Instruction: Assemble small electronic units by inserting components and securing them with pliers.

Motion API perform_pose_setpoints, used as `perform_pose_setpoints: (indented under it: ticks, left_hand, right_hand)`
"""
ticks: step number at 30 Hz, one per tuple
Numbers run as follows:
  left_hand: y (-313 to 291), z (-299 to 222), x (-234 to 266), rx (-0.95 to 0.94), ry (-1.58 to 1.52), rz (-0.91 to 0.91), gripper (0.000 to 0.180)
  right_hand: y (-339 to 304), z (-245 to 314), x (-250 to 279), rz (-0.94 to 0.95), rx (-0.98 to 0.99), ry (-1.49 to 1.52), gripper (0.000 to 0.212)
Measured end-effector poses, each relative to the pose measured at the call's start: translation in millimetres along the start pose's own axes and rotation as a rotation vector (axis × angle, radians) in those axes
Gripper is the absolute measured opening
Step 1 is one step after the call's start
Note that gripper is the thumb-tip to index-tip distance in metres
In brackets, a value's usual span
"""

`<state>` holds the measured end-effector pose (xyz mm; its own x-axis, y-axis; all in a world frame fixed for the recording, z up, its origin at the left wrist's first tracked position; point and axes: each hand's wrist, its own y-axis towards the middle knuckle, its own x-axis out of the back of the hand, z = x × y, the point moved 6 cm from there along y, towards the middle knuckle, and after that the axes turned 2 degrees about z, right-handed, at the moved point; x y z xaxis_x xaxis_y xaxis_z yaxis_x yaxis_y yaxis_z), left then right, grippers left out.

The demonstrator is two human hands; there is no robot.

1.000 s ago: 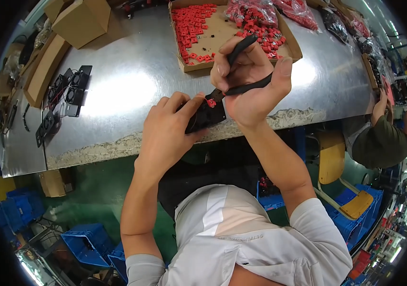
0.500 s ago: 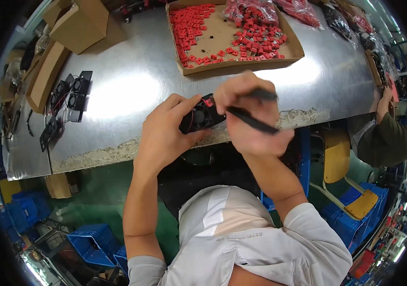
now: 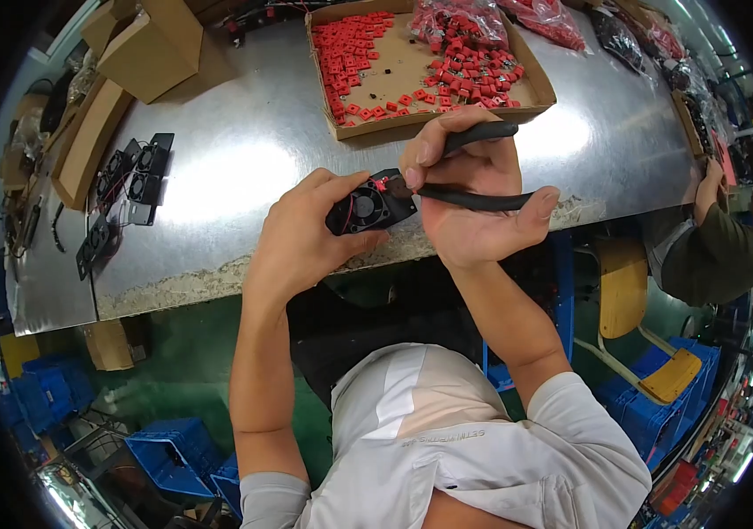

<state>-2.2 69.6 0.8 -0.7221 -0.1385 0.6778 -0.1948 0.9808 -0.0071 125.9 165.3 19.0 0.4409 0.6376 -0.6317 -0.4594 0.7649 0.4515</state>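
Fan: we see a small black fan (image 3: 366, 210) held over the steel table's (image 3: 235, 176) front edge.
Left hand (image 3: 306, 236): fingers curled around the fan.
Right hand (image 3: 469, 198): fingers clenched on black-handled pliers (image 3: 473, 167), tips at the fan.
Beyond: cardboard tray (image 3: 540, 88) of red parts.

- I'm seeing the right hand (image 3: 473, 189) turning over: a second ago it was gripping the black-handled pliers (image 3: 473, 167) with the handles running down toward the fan, and now the handles are lying nearly level, pointing off to the right.
- The small black fan (image 3: 368, 207) is sitting higher in the left hand (image 3: 306, 238) now, its round face tilting up into view, where earlier it was mostly hidden under the fingers.
- The pliers' tip is now meeting the fan at its red-wired corner.
- Both hands are drifting slightly closer to the cardboard tray (image 3: 535, 88) on the table (image 3: 218, 176).
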Motion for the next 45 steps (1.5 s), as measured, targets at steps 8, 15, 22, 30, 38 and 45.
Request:
perform_pose_setpoints:
  ticks: [8,15,22,30,38,45]
  left_hand:
    - [-1,1,-3,0.003,-0.026,-0.007,0.062]
    - [-7,1,-5,-0.030,-0.020,-0.043,0.061]
    - [-13,-20,-11,-0.114,0.368,-0.145,0.066]
    - [-21,-9,-4,-0.040,0.291,-0.198,0.065]
    - [-33,1,15,0.141,-0.250,-0.311,0.077]
    - [9,-46,0,-0.096,-0.248,-0.372,0.084]
  right_hand:
    - [-2,-4,3,0.047,-0.068,-0.153,0.103]
    - [-1,-10,-1,0.018,-0.008,-0.035,0.099]
    - [25,-14,-9,-0.229,-0.118,-0.317,0.078]
    - [39,16,-20,-0.100,-0.062,-0.225,0.065]
    - [-12,21,29,0.749,0.142,-1.571,0.073]
    - [-20,58,37,0.298,0.056,-1.144,0.066]
